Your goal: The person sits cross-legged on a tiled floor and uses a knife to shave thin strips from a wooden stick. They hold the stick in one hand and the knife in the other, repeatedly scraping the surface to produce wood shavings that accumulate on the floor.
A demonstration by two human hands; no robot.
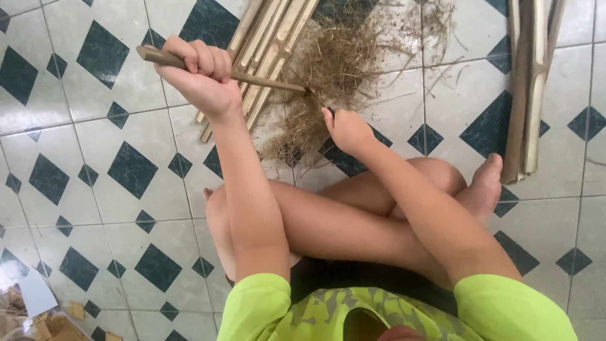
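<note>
Crossed legs (353, 215) lie nearest me; my left hand (201, 74) grips a bamboo stick (252, 77), right hand (346, 129) closed on something I cannot identify, against the shavings (334, 69).

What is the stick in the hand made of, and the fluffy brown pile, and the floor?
The stick in the left hand looks like bamboo or wood: tan, matte, smoothly split. The fluffy pile seems to be dry plant shavings: thin, curly, straw-brown threads. The floor looks like glazed ceramic tile: shiny, with grout lines.
</note>
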